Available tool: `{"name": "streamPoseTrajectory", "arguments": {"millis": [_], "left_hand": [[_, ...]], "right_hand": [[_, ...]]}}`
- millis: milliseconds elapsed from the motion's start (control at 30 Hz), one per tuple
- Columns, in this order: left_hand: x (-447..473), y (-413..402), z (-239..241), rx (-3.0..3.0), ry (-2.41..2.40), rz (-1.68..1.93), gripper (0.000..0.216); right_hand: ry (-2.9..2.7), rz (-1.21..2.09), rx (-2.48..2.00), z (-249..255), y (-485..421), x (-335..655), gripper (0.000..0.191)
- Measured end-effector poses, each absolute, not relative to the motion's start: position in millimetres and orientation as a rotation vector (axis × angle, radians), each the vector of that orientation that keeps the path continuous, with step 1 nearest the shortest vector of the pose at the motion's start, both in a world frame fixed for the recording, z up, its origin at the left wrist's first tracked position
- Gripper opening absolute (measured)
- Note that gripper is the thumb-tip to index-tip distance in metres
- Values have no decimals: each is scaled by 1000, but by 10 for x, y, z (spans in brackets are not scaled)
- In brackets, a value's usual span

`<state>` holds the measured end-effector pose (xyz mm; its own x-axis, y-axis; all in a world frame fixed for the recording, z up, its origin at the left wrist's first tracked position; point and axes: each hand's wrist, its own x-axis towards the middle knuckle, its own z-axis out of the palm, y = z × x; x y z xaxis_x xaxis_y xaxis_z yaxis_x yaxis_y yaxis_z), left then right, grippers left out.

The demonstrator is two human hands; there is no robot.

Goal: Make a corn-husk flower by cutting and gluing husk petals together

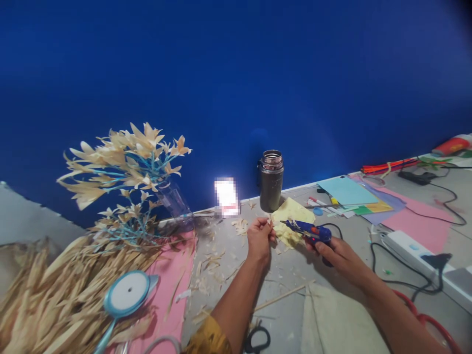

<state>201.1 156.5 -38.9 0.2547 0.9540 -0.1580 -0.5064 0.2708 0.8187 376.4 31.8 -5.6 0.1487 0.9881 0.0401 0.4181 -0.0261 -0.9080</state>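
My right hand [337,258] is wrapped round the handle of a blue glue gun [308,230]. Its nozzle points left, close to my left hand [261,240]. The fingertips of that hand are pinched together, and whatever sits between them is too small and hidden to make out. Under the nozzle and fingers lies a crumpled pale yellow paper [295,211] with small scraps on it. Just behind it stands a dark bottle [272,189] without a lid. Cut bits of dry husk [241,226] are scattered left of my hands.
Husk flowers [129,155] on blue stems stand in a clear vase [175,199] at left, beside dry husks [70,285] and a roll of blue tape [129,292]. Black scissors [257,339] lie in front. A white power strip [420,260], cables and coloured paper [346,191] are at right.
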Motion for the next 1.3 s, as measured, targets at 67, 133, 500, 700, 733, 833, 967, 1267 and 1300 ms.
{"name": "streamPoseTrajectory", "arguments": {"millis": [67,133,500,700,733,833,967,1267,1300], "left_hand": [[2013,1547,-376,715,742,1103,45],[2012,1533,-365,693,729,1082,46],[2022,1528,-380,563,661,1032,48],[2025,1528,-391,527,641,1011,47],[2023,1530,-389,523,638,1010,47],[2015,1535,-390,512,636,1011,48],[2016,1534,-394,506,632,1007,46],[2006,1532,-385,484,634,1015,44],[2005,1532,-383,482,633,1018,43]], "right_hand": [[-1414,823,-1582,-40,315,3758,46],[-1433,799,-1586,-32,308,3753,44],[-1511,637,-1645,-42,301,3774,55],[-1525,611,-1636,-43,319,3738,54],[-1520,599,-1638,-43,319,3735,53],[-1505,574,-1628,-39,313,3733,49],[-1519,585,-1588,-42,311,3727,46],[-1539,596,-1615,-62,303,3750,50],[-1552,607,-1614,-62,301,3745,49]]}}
